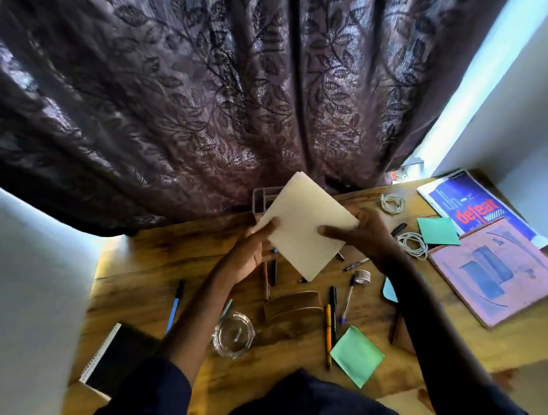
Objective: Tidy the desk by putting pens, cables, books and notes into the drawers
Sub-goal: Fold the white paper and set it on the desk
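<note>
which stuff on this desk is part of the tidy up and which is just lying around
For the job: cream booklet, gripped by left hand and right hand; yellow pen; blue pen; white cable coil; green note; blue book; pink book; spiral notebook.
Just lying about: glass dish; wooden stand; tape roll; curtain.

Pens (273, 272) under the cream pad (305, 228): we see only their ends.
Blue note (389, 291): the right forearm hides most of it.
Spiral notebook (115, 355): we find it blurred.
</note>
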The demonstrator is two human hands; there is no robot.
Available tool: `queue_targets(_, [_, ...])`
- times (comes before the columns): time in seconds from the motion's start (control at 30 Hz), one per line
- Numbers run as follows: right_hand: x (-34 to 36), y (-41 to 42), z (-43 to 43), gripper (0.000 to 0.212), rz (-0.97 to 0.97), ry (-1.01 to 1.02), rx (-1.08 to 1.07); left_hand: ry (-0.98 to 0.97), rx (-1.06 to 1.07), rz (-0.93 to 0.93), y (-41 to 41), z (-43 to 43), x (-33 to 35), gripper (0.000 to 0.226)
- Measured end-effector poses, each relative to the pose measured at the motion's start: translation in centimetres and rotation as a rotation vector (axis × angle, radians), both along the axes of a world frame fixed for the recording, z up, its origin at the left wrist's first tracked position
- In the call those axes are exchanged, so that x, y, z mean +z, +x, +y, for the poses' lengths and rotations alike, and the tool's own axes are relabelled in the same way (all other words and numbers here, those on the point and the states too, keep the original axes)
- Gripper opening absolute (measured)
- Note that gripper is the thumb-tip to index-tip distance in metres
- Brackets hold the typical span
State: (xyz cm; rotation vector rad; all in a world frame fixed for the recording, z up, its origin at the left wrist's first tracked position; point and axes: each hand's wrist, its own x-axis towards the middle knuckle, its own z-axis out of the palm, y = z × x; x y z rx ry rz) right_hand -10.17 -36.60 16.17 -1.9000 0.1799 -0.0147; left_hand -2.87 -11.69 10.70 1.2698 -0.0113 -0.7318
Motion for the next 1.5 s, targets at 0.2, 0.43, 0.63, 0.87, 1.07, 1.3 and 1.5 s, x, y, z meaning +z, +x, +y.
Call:
queue_targets(0.2, [-4.6, -2.6, 1.5, 0.029, 0.291, 0.139, 0.013, 0.237, 0.160, -0.103, -3.2, 1.7, -2.6, 0.030])
queue_targets(0.43, [-7.5, -4.1, 1.9, 0.011, 0.312, 0.064, -0.056, 0.502, 0.220, -0.078, -5.4, 2.6, -4.6, 0.029])
queue_targets(0.63, [-7.6, -4.3, 1.8, 0.018, 0.280, 0.087, -0.143, 0.478, 0.233, -0.007, -6.1, 3.3, -4.0, 0.022])
queue_targets(0.87, [-8.2, -4.6, 2.0, 0.007, 0.331, 0.123, -0.043, 0.535, 0.192, -0.082, -6.4, 3.7, -4.2, 0.025])
queue_targets(1.07, [-7.9, -4.7, 2.1, 0.006, 0.339, 0.137, -0.102, 0.551, 0.175, -0.085, -6.6, 4.2, -4.2, 0.032])
queue_targets(1.3, [-8.0, -4.8, 1.7, 0.014, 0.333, 0.120, -0.188, 0.554, 0.195, -0.024, -7.1, 4.9, -4.3, 0.037])
queue_targets(1.5, [-7.9, -4.9, 2.2, 0.006, 0.290, -0.084, -0.243, 0.641, 0.195, -0.133, -7.6, 5.0, -3.7, 0.030])
